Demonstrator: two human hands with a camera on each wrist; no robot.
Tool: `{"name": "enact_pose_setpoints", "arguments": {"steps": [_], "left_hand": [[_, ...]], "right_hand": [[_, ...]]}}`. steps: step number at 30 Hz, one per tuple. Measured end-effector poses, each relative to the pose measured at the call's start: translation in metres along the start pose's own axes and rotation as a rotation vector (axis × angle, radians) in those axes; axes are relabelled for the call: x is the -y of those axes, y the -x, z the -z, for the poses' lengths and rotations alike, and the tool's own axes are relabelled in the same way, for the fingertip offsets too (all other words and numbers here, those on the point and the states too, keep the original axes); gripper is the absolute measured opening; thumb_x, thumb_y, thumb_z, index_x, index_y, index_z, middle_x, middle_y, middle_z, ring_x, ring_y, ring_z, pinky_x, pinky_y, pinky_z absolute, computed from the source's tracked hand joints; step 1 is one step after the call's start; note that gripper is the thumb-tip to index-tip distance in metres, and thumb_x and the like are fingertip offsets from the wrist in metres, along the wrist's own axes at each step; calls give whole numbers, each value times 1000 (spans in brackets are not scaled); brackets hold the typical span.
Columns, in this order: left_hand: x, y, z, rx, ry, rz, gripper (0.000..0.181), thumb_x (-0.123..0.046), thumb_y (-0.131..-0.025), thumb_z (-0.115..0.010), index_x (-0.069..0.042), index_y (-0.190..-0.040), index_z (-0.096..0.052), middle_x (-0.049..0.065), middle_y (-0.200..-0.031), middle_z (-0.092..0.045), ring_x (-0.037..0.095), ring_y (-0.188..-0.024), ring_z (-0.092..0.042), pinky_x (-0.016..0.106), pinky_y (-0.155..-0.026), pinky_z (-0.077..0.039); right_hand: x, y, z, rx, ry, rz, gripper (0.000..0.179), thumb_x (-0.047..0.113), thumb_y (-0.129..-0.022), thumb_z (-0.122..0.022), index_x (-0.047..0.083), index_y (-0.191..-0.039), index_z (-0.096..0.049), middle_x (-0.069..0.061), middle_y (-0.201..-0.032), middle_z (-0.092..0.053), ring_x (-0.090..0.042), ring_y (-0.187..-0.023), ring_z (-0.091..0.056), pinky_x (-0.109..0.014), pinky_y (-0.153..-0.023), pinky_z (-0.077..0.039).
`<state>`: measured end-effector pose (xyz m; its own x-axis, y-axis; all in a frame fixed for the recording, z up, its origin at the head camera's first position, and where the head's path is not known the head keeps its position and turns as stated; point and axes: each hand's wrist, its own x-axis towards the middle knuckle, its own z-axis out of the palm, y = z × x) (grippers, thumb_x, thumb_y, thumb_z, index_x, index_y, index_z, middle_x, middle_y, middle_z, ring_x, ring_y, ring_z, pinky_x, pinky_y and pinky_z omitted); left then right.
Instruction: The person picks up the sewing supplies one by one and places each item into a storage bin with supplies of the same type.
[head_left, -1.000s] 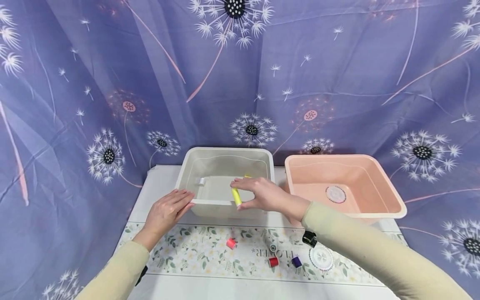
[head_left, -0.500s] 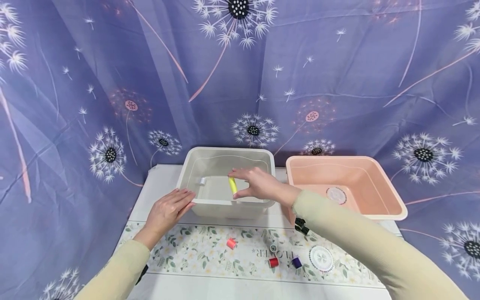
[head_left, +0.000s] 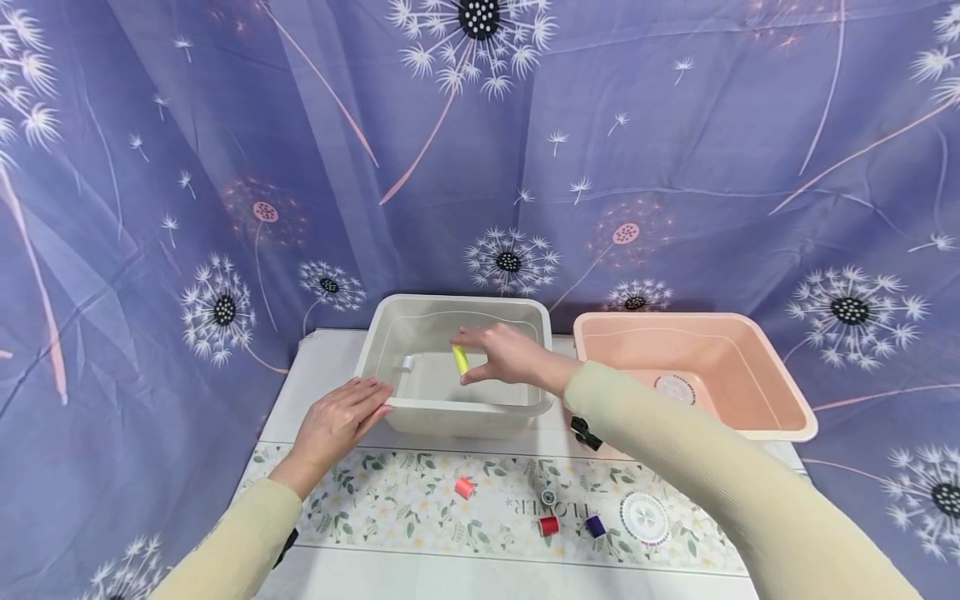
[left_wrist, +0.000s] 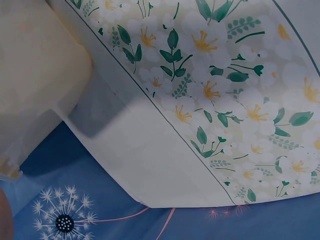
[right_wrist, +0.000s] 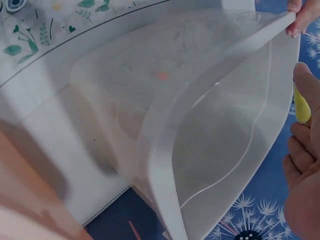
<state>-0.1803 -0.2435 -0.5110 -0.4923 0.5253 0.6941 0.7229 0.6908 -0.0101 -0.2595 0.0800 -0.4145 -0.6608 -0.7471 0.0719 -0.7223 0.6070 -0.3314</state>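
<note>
In the head view, my right hand reaches inside the grey plastic bin, pinching a yellow thread spool between thumb and fingertips. That yellow spool also shows under the fingers in the right wrist view. My left hand holds the bin's front left corner, its fingertips over the rim on the inner side and the thumb along the outside. A white spool lies in the left part of the bin. Behind my right hand, part of the bin floor is hidden.
A peach bin with a round pin wheel inside stands to the right. On the floral strip lie a coral spool, a red spool, a purple spool, a grey spool and another pin wheel.
My right hand has moved forward and slightly left, taking the yellow spool from above the bin's front rim into the bin. A second yellow thing there is now hidden. My left hand stays.
</note>
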Motion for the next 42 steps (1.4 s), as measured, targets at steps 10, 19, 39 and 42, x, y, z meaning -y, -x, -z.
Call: {"name": "enact_pose_setpoints", "arguments": {"steps": [10,19,39,42], "left_hand": [[1,1,0,19,-3,4,65,-50,-116,-38,-2,-115,-82,15,-108,-81,35,-100,-79,56,-93,-64],[1,-2,0,15,-8,7,65,-50,-116,-39,-1,-114,-82,15,-108,-81,35,-100,-79,55,-94,-64],[2,1,-2,41,0,21,67,-51,-116,-36,-2,-116,-81,16,-109,-81,36,-101,-79,56,-96,-63],[1,0,-2,39,-1,20,67,-51,-115,-36,-2,-115,-82,16,-108,-81,36,-101,-79,56,-96,-63]], "right_hand": [[-3,-22,-4,104,57,-63,73,44,-92,-85,11,-152,-61,-20,-157,-55,-40,-138,-60,-50,-118,-50],[-5,-38,-7,133,94,-102,74,45,-92,-84,12,-154,-59,-19,-158,-55,-41,-138,-59,-49,-124,-43],[3,-82,-27,246,185,-105,65,40,-95,-84,14,-150,-62,-6,-141,-69,-31,-129,-65,-43,-112,-53],[4,-87,-28,260,182,-119,65,39,-95,-83,14,-151,-62,-5,-143,-68,-31,-133,-62,-41,-114,-52]]}}
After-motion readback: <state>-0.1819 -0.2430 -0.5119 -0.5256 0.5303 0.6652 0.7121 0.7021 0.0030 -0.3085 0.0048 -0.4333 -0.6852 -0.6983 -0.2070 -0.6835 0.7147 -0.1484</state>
